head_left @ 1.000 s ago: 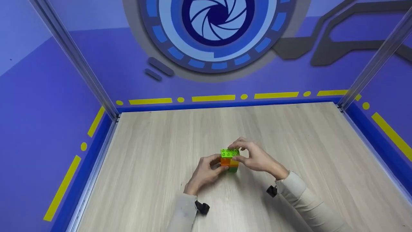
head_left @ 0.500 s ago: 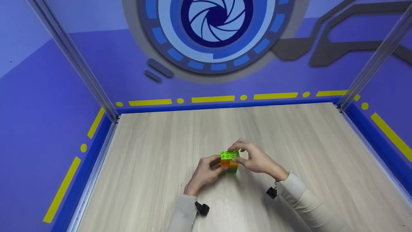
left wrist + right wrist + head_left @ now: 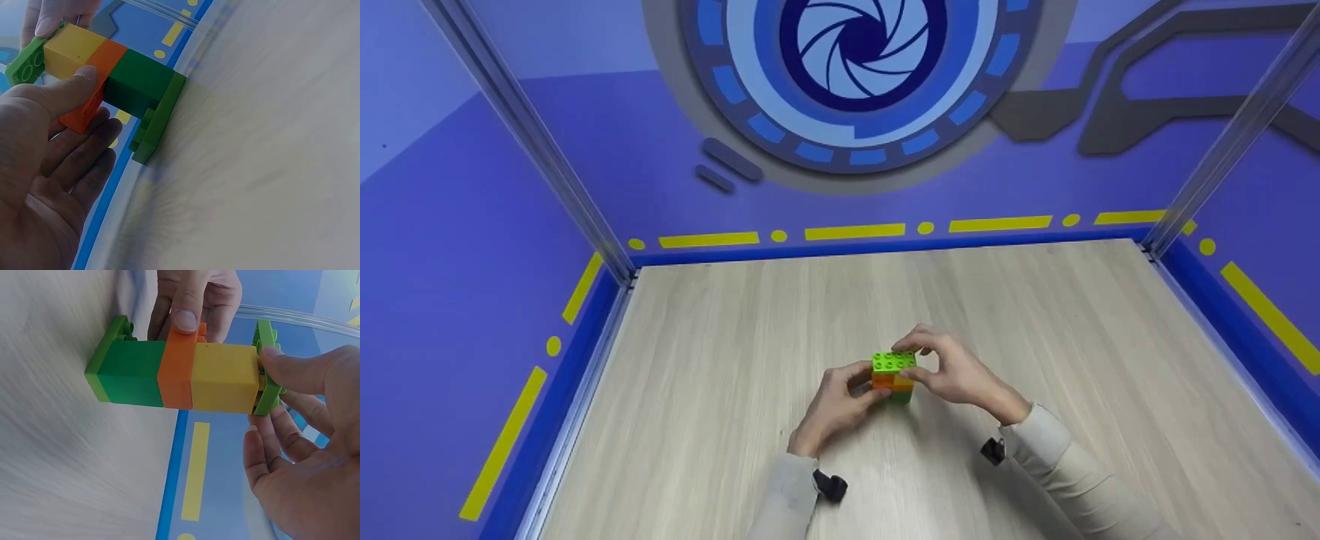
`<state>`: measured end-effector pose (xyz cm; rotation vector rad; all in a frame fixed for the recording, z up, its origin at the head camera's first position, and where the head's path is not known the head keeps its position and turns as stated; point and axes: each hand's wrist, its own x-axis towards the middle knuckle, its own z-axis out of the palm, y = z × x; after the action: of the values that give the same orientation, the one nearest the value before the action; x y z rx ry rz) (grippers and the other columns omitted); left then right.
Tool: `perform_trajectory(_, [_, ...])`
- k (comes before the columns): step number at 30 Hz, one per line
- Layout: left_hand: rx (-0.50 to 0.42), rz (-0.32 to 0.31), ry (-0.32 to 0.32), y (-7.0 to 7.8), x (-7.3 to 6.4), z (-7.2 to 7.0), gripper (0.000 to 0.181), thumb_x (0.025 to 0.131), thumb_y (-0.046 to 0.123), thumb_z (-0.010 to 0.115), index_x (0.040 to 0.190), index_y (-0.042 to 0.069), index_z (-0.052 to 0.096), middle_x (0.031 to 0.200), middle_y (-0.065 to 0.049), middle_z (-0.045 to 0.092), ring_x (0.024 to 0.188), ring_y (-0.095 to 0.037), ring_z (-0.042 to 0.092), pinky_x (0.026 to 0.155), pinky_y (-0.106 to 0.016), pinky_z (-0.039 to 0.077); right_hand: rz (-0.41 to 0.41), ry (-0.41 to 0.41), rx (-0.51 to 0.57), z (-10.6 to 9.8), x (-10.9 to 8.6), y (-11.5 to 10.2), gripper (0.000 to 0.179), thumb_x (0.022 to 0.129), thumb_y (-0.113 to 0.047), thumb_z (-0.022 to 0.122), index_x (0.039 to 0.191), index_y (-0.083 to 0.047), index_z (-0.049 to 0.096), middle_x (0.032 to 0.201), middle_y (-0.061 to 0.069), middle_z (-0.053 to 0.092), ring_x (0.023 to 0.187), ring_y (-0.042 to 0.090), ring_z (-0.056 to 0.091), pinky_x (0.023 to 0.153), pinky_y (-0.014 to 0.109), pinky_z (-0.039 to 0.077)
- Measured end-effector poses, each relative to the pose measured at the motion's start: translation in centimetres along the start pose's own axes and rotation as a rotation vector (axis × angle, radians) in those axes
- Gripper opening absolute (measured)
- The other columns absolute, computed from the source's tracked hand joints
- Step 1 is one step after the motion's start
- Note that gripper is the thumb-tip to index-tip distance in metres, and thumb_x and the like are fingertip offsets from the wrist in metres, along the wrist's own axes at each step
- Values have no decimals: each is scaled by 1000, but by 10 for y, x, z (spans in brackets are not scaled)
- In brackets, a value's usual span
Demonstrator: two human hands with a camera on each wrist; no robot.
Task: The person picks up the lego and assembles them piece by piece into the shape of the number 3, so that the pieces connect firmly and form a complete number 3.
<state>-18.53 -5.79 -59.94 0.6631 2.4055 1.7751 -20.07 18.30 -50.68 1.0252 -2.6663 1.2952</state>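
Observation:
A small tower of toy building bricks stands upright on the table in front of me. From the bottom it has a flat green plate (image 3: 163, 118), a dark green block (image 3: 132, 374), an orange brick (image 3: 177, 371) and a yellow block (image 3: 225, 377). On top is a lime green studded plate (image 3: 892, 363), with yellow studs showing in a narrow gap beneath it. My left hand (image 3: 840, 401) holds the orange brick's overhanging end, thumb on its near side. My right hand (image 3: 960, 371) pinches the lime plate between thumb and fingers at its right part.
The wood-grain table (image 3: 720, 330) is bounded by a blue printed back wall (image 3: 855, 206) and side walls. Metal posts (image 3: 547, 150) rise at the back corners. A black wrist mount (image 3: 831, 486) sits at the left cuff, another at the right cuff.
The head view has tilted slightly, so everything sits a little lower in it. Both hands keep the same hold on the bricks.

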Motion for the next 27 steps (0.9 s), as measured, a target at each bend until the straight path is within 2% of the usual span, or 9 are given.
perform_trajectory(5, [2, 4, 2, 0, 0, 0, 42, 100, 27, 78, 140, 20, 70, 138, 3, 72, 132, -17, 67, 111, -33, 52, 3, -5, -6, 0, -1, 0, 30, 92, -4, 82, 119, -16, 77, 115, -3, 72, 108, 19, 67, 92, 40, 55])
perform_trajectory(12, [-8, 7, 2, -1, 0, 0, 43, 99, 26, 78, 141, 18, 70, 138, 2, 72, 131, -17, 67, 111, -33, 53, 9, -2, 9, 1, 0, 3, 29, 91, -6, 84, 117, -17, 78, 114, -4, 73, 108, 19, 68, 92, 45, 56])
perform_trajectory(22, [-21, 6, -5, -1, 0, 2, 43, 99, 26, 78, 141, 20, 69, 139, 4, 72, 131, -16, 67, 110, -31, 53, 18, -7, -17, 0, -1, 3, 30, 90, -9, 86, 117, -19, 80, 113, -7, 74, 106, 17, 68, 90, 36, 52])
perform_trajectory(27, [-4, 0, 0, 0, 0, 0, 42, 99, 26, 78, 140, 21, 70, 138, 4, 72, 131, -16, 67, 111, -32, 53, 6, 9, -8, 0, 0, 3, 30, 89, -9, 87, 117, -19, 81, 112, -7, 75, 104, 16, 67, 86, 42, 53])
